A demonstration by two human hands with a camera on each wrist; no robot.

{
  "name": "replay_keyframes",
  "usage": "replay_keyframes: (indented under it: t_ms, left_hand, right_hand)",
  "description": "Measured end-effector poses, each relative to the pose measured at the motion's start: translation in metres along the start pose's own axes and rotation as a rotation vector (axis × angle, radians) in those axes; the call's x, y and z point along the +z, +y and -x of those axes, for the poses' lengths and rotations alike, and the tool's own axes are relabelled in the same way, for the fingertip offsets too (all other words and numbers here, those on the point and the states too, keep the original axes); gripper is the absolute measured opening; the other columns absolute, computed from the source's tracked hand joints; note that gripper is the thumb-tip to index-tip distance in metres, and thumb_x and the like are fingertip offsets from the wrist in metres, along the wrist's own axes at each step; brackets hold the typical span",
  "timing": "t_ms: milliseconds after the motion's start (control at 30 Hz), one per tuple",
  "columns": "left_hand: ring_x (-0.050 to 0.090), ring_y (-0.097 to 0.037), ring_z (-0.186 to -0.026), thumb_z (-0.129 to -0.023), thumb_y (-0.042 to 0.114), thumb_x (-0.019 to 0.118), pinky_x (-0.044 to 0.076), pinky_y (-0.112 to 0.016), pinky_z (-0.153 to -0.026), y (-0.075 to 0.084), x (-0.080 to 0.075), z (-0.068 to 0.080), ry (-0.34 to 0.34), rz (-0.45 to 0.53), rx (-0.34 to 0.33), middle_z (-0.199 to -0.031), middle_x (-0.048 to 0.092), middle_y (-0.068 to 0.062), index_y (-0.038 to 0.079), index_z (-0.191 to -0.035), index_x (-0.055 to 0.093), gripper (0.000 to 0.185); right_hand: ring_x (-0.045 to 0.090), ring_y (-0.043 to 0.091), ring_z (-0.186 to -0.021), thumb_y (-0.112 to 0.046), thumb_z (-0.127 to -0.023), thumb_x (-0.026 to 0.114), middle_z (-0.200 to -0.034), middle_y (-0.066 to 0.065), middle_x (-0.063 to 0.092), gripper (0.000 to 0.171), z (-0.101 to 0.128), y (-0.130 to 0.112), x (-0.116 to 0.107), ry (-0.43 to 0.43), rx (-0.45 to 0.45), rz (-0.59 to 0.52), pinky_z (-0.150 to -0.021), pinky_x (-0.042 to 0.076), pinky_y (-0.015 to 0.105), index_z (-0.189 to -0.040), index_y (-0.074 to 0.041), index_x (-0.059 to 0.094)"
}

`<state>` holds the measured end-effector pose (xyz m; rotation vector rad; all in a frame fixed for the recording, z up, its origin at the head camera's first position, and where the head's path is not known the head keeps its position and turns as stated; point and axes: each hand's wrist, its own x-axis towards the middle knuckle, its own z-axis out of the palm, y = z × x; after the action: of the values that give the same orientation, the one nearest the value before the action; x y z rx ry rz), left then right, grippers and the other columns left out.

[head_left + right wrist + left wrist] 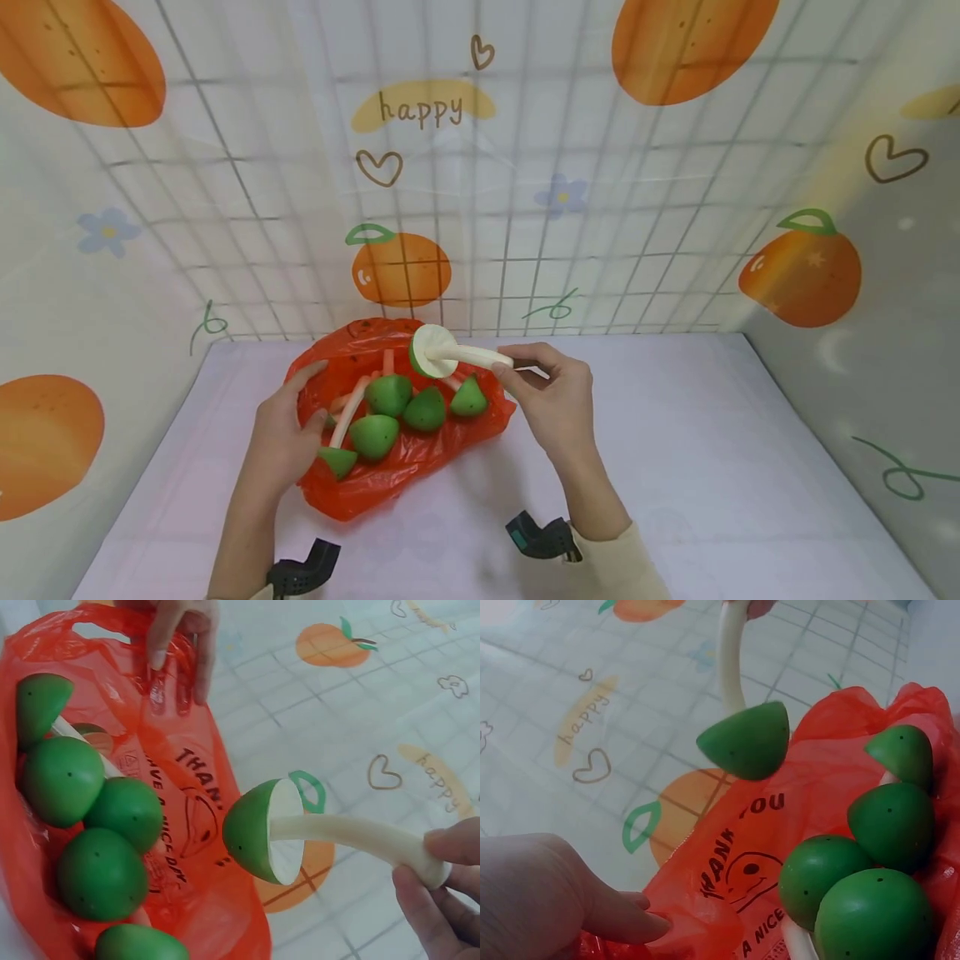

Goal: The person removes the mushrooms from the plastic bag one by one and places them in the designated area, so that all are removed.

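Pinching a toy mushroom (442, 354), right hand (551, 400) hovers; left hand (288, 429) grips the red bag (390, 479) of mushrooms (397, 412)

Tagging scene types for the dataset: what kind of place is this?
Likely a staged tabletop booth, not a real kitchen: printed orange-and-heart backdrop on all sides, plain white table, and toy mushrooms in a red plastic bag.

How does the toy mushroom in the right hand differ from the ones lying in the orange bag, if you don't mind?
The held mushroom is pinched by its stem end in the right hand, above the orange bag; the bagged mushrooms lie piled inside. Its white underside and whole stem show; theirs are mostly hidden. All share green caps and pale stems.
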<state>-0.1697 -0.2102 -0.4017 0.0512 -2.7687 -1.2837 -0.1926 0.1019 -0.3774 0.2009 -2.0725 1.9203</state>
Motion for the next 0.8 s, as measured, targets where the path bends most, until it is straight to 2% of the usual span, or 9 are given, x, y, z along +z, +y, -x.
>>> replay_keyframes:
  t_ms: [133,433,800]
  left_hand:
    - [0.033,-0.045,-0.151,-0.101,-0.002,0.06,0.044,-0.065,-0.109,0.002,-0.002,0.0,-0.006,0.002,-0.016,-0.163,0.04,-0.019,0.016,-0.162,0.041,0.067]
    - [0.033,-0.044,-0.152,-0.101,-0.001,0.06,0.041,-0.065,-0.111,0.005,-0.001,-0.001,-0.001,0.019,-0.051,-0.165,0.038,-0.018,0.018,-0.163,0.04,0.068]
    - [0.032,-0.044,-0.152,-0.101,-0.003,0.06,0.041,-0.065,-0.111,0.008,0.001,-0.001,0.003,0.022,-0.07,-0.165,0.037,-0.019,0.018,-0.164,0.039,0.069]
  right_hand:
    - [0.076,0.028,-0.086,0.005,-0.088,0.081,-0.103,0.017,0.075,0.019,-0.004,0.0,-0.009,0.045,-0.012,-0.009,-0.081,0.064,0.029,-0.107,0.004,0.079]
    - [0.073,0.014,-0.085,0.004,-0.088,0.081,-0.104,0.015,0.076,0.023,-0.014,0.006,-0.031,0.163,-0.036,0.031,-0.082,0.062,0.024,-0.111,0.006,0.078]
    - [0.072,0.012,-0.089,0.003,-0.09,0.08,-0.104,0.011,0.076,0.021,-0.028,0.028,-0.055,0.256,0.019,0.095,-0.081,0.06,0.018,-0.111,0.005,0.079]
